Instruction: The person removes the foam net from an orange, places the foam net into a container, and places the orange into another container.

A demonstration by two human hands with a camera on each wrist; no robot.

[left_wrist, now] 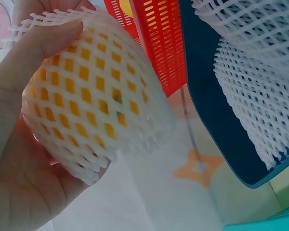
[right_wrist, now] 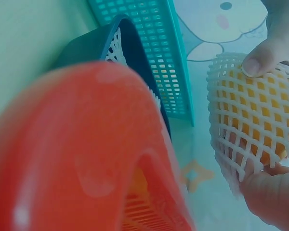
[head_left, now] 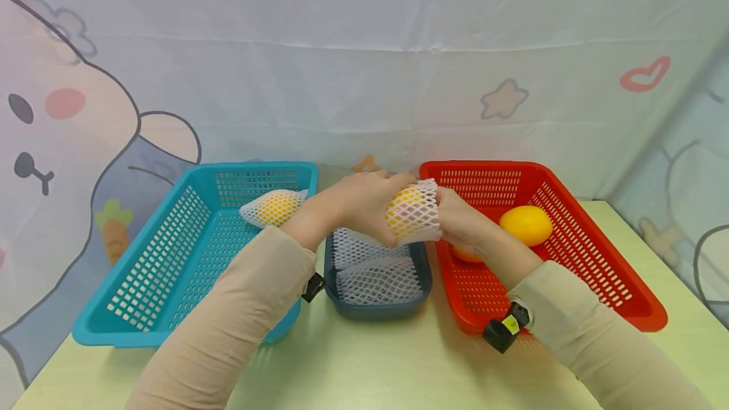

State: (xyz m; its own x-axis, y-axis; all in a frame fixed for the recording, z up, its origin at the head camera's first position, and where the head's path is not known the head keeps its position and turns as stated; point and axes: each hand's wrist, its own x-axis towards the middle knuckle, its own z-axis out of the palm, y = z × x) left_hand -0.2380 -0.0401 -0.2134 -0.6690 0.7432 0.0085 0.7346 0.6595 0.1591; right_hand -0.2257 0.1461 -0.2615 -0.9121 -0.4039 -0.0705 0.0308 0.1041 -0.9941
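Observation:
A yellow oval fruit sits inside a white foam net sleeve, held up above the dark blue bin. My left hand grips the netted fruit from the left; in the left wrist view its thumb lies across the net. From the other side, my right hand holds the sleeve's right end, its fingertips partly hidden behind the net. The right wrist view shows yellow through the mesh, with a thumb on top and fingers at the lower edge.
Flat foam nets lie in the dark blue bin. At left, a teal basket contains a netted yellow fruit. The red basket at right holds bare yellow fruit, one partly behind my right wrist. A printed cloth hangs behind.

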